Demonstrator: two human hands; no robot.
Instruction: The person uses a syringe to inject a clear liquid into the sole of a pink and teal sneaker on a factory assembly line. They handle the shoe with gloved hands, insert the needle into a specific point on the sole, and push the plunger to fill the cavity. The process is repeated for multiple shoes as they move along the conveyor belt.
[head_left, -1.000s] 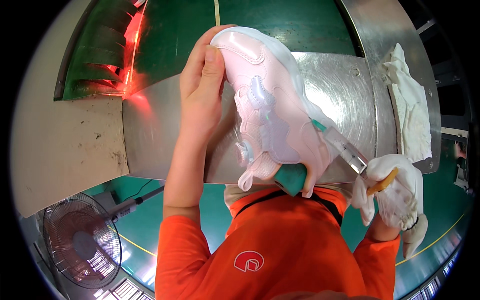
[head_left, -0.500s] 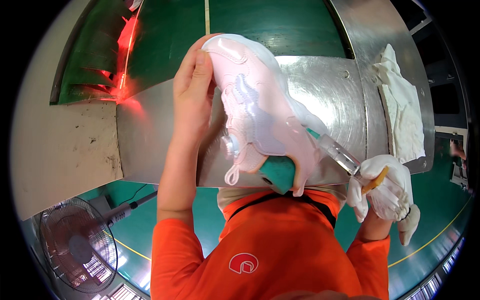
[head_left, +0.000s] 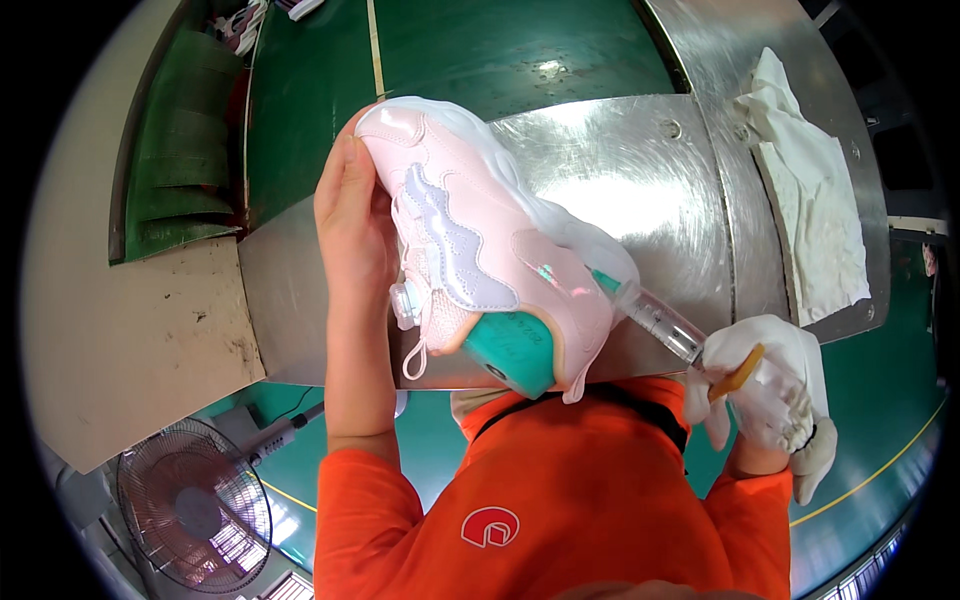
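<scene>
A pale pink sneaker (head_left: 560, 262) with a white sole and lilac trim lies tilted on its side in front of me, toe pointing away. Inside its heel opening sits a green shoe last (head_left: 512, 352). My bare left hand (head_left: 352, 205) is closed round the toe end, its far fingers hidden behind the shoe. On the right, my white-gloved right hand (head_left: 770, 385) grips a clear syringe (head_left: 668, 328). The syringe's green tip meets the seam between upper and sole near the heel. A tan strip (head_left: 737, 373) is also tucked between the gloved fingers.
Below the shoe is a metal plate (head_left: 660, 180), with a green conveyor belt (head_left: 520, 45) beyond. A white cloth (head_left: 815, 215) lies at the right. Far left, green flaps (head_left: 190, 150) hang by a beige panel (head_left: 140, 340); a fan (head_left: 195, 505) stands lower left.
The shoe and my left hand have shifted left and a little nearer, with the syringe still at the heel seam. The red glow by the flaps is gone. The view has moved slightly.
</scene>
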